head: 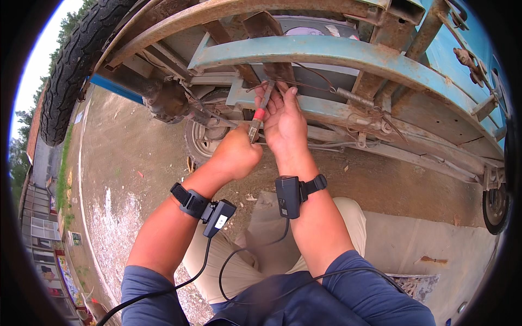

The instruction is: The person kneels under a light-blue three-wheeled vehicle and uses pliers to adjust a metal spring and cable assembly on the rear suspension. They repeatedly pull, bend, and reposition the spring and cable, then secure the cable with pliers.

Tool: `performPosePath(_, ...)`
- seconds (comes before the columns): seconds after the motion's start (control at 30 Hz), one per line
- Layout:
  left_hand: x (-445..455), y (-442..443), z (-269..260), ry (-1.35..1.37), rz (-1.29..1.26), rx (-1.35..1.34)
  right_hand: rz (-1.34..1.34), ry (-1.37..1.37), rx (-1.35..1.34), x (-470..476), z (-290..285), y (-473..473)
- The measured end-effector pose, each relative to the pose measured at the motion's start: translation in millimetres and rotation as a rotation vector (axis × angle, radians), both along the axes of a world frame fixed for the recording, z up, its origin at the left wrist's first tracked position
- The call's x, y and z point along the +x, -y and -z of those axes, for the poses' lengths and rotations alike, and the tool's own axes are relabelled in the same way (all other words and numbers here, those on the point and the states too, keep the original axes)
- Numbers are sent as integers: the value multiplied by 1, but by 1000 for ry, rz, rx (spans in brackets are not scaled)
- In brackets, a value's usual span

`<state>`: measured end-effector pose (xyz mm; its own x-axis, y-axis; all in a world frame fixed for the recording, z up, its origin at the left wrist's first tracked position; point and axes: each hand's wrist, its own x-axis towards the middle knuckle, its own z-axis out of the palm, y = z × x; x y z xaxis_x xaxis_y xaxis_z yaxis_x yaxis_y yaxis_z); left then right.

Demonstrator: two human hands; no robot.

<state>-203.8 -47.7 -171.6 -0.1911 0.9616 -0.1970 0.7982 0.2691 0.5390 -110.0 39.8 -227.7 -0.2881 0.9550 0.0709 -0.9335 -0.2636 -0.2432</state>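
My left hand (240,150) is closed around the handle of a flat metal tool with a red band (259,115); its kind is not plain. The tool's grey end reaches up to a rusty bracket (281,71) under a blue-painted metal frame. My right hand (285,118) is palm up beside the tool, its fingers curled up near the bracket and the tool's end. Whether those fingers grip anything is hard to tell. A thin rusty rod (312,73) runs from there to a coil spring (355,98) on the right.
The vehicle's curved blue frame bar (310,47) crosses above my hands. A black tyre (73,77) stands at upper left, and a wheel (204,138) lies beyond my left hand. Black cables (204,261) hang from both wrist devices. A grey mat (399,240) covers ground at right.
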Motion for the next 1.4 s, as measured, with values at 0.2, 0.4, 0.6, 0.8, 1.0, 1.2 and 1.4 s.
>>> performPosePath(0.2,12,1,-8,-189,-44,43,-69,-53,-98,-2,-3,-2)
performPosePath(0.4,7,5,2,230,-60,-16,-80,97,25,15,-6,5)
performPosePath(0.6,20,17,-5,638,-179,-104,-83,236,37,21,-7,7)
performPosePath(0.8,17,31,17,817,-159,-91,-58,513,65,44,-6,11)
performPosePath(1.0,42,50,23,947,-148,-164,-214,858,279,143,5,35)
performPosePath(1.2,66,54,35,996,-46,-212,-255,1169,459,275,-43,77)
performPosePath(1.4,71,54,44,1057,0,-249,548,1803,597,297,-79,65)
